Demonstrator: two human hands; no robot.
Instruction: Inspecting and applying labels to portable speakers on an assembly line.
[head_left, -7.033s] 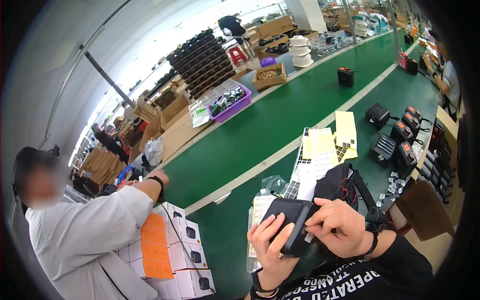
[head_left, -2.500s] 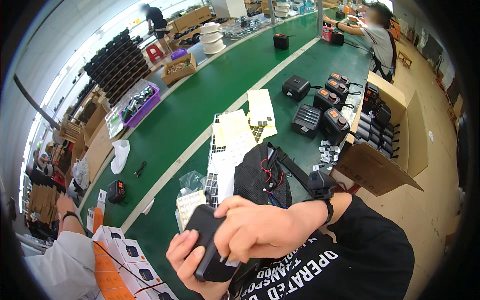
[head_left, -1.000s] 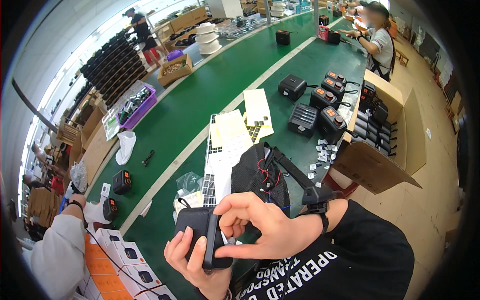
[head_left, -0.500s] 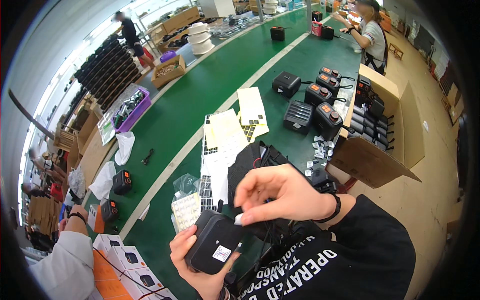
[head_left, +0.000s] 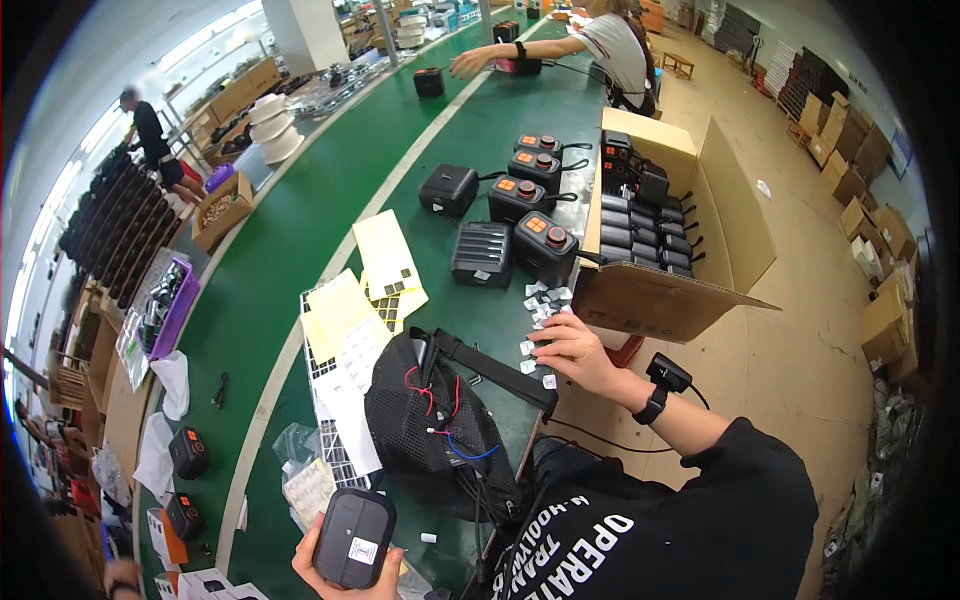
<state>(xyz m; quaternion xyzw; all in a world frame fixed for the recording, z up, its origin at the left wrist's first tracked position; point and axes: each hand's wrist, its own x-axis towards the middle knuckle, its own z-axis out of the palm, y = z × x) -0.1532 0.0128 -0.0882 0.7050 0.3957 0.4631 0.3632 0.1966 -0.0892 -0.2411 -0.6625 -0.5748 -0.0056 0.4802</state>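
Note:
My left hand (head_left: 385,583) grips a black rounded box-shaped device (head_left: 343,530) at the bottom of the view, its face with a small white label (head_left: 363,551) turned up. My right hand (head_left: 580,352) is stretched over a scatter of small whitish square pieces (head_left: 540,298) at the table's right edge. Its fingers reach out, slightly apart, with their tips among the pieces; whether one is between them is too small to tell. A black mesh bag (head_left: 430,420) with red and blue cords lies between my hands. One small white piece (head_left: 428,538) rests right of the device.
Several black devices with orange marks (head_left: 545,240) stand beyond my right hand. Beside them is an open cardboard box (head_left: 680,300) holding more. Yellow and white sticker sheets (head_left: 385,260) lie left of the bag. A co-worker's arm (head_left: 540,48) reaches across the far table.
My right hand has left the device and moved away to the small pieces at the table edge. My left hand still holds the device, now lower. The view has turned right, showing the whole bag.

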